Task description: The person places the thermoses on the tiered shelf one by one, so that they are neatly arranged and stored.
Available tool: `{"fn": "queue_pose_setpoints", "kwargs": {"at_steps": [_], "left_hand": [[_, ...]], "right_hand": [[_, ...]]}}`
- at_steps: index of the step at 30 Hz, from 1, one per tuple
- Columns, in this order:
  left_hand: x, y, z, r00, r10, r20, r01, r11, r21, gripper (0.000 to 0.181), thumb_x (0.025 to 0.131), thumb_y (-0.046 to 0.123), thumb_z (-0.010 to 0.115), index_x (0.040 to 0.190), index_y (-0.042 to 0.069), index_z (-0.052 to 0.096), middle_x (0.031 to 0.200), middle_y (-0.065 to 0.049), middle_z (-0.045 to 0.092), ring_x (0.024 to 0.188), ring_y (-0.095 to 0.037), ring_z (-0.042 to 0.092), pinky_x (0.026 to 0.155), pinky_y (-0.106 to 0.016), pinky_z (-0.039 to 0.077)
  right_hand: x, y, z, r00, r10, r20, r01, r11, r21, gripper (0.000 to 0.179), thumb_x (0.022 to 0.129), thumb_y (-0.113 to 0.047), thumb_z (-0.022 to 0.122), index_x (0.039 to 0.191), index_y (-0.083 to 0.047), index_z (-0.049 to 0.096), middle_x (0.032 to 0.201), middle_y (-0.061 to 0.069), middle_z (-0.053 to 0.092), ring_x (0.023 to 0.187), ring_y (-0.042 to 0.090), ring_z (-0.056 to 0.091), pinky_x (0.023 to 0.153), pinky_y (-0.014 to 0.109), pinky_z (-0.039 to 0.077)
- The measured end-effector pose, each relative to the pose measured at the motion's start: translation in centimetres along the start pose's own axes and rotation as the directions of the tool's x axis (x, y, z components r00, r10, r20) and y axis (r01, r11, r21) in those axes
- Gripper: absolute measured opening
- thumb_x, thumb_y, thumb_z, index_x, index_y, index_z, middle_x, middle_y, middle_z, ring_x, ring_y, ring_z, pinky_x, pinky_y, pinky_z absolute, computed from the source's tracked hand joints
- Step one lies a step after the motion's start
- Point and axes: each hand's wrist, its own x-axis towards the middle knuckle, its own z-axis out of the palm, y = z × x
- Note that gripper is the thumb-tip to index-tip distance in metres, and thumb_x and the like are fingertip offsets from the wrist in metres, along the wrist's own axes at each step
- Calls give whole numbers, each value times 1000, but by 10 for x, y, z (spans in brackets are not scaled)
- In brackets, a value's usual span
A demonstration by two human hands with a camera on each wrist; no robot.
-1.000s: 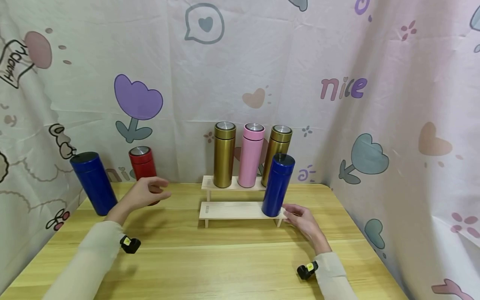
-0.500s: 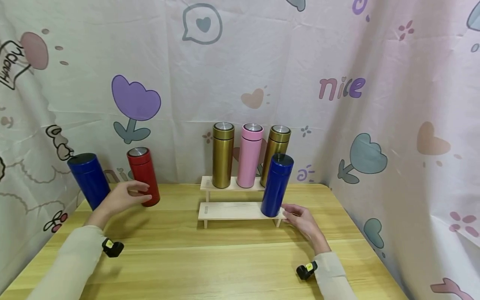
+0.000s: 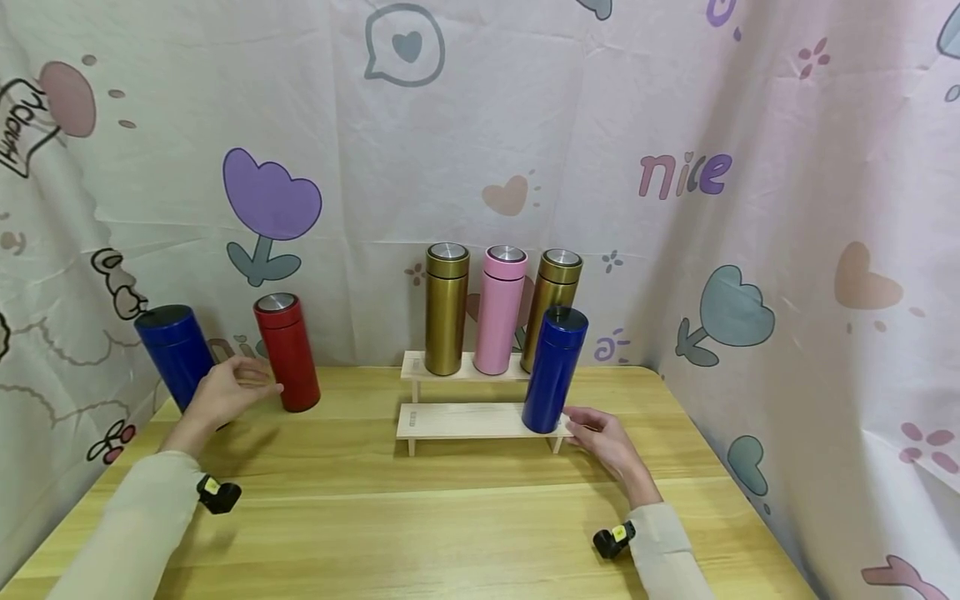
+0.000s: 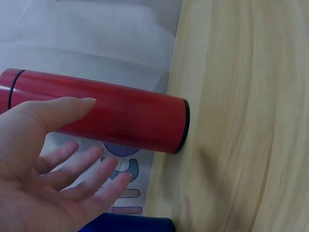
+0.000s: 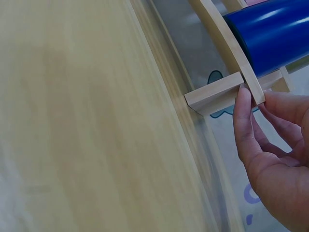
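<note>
My left hand (image 3: 227,390) is between a blue thermos bottle (image 3: 174,350) and a red thermos bottle (image 3: 288,354), both upright on the table at the left. In the left wrist view its fingers (image 4: 89,181) are spread, with the thumb overlapping the red bottle (image 4: 130,113). My right hand (image 3: 603,442) pinches the right end of the lower tier of a wooden riser stand (image 3: 457,421). The right wrist view has thumb and finger on either side of that board (image 5: 253,89). Another blue thermos bottle (image 3: 555,371) stands on this lower tier's right end.
On the upper tier (image 3: 416,365) stand a gold bottle (image 3: 447,321), a pink bottle (image 3: 501,321) and a second gold bottle (image 3: 553,279), partly hidden by the blue one. A printed curtain (image 3: 405,183) hangs behind and beside the wooden table (image 3: 390,533).
My left hand has moved left, from in front of the red bottle to the space between it and the left blue bottle. My right hand has stayed at the stand's end.
</note>
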Motion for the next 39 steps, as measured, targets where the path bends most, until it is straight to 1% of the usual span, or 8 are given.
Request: {"fn": "queue_pose_setpoints", "kwargs": {"at_steps": [3, 6, 10, 14, 21, 31, 35, 39], "left_hand": [[3, 0, 0, 999, -32, 24, 32, 999, -11, 87, 96, 40, 72, 151, -15, 32, 145, -42, 48, 129, -57, 52, 96, -61, 54], [5, 0, 1, 997, -46, 61, 48, 999, -24, 95, 97, 41, 70, 154, -18, 22, 149, -44, 41, 134, -60, 46, 105, -69, 47], [9, -1, 6, 994, -56, 95, 60, 997, -43, 96, 97, 42, 70, 154, -18, 19, 149, -45, 39, 135, -60, 44, 107, -70, 45], [14, -4, 13, 993, -54, 105, 61, 996, -65, 96, 96, 40, 71, 153, -19, 20, 149, -46, 38, 135, -60, 43, 107, -71, 44], [21, -9, 19, 991, -55, 119, 63, 996, -62, 96, 97, 38, 71, 152, -21, 18, 149, -47, 36, 134, -61, 43, 107, -70, 45], [29, -19, 25, 990, -98, 100, 109, 988, -110, 109, 95, 46, 72, 157, -17, 8, 156, -45, 27, 140, -61, 35, 112, -72, 38], [34, -19, 28, 991, -104, 85, 115, 983, -143, 113, 94, 49, 73, 157, -15, 6, 157, -45, 24, 140, -62, 35, 114, -72, 37], [35, -17, 31, 992, -104, 77, 116, 980, -163, 112, 93, 49, 73, 158, -15, 7, 156, -44, 26, 139, -61, 37, 114, -71, 38]], "right_hand": [[0, 0, 0, 1000, 4, -8, -4, 1000, -5, 44, 100, -9, 66, 140, 8, 57, 131, 17, 64, 98, 7, 68, 87, 24, 62], [0, 1, 1, 1000, 21, -20, -21, 1000, -5, 43, 100, -8, 66, 139, 7, 58, 132, 18, 64, 97, 8, 68, 87, 24, 62], [1, 1, 1, 999, 32, -27, -32, 999, -1, 43, 100, -6, 65, 140, 8, 56, 134, 22, 62, 97, 8, 68, 88, 24, 62], [1, 1, 1, 999, 33, -20, -33, 999, 15, 44, 101, -4, 63, 142, 9, 54, 138, 25, 59, 100, 7, 67, 90, 26, 62], [2, 3, 2, 999, 32, -23, -31, 999, 37, 45, 100, -4, 64, 141, 10, 54, 133, 20, 63, 100, 7, 67, 91, 27, 62], [3, 1, 3, 999, 28, -19, -28, 999, 42, 44, 100, -1, 63, 141, 11, 54, 134, 23, 62, 98, 7, 67, 88, 24, 62], [3, 0, 2, 999, 29, -27, -28, 999, 42, 43, 100, -1, 63, 141, 11, 54, 132, 21, 63, 99, 8, 67, 87, 24, 62], [3, 0, 2, 999, 30, -25, -29, 999, 37, 43, 100, -1, 62, 141, 11, 54, 132, 22, 63, 98, 8, 67, 87, 24, 62]]}}
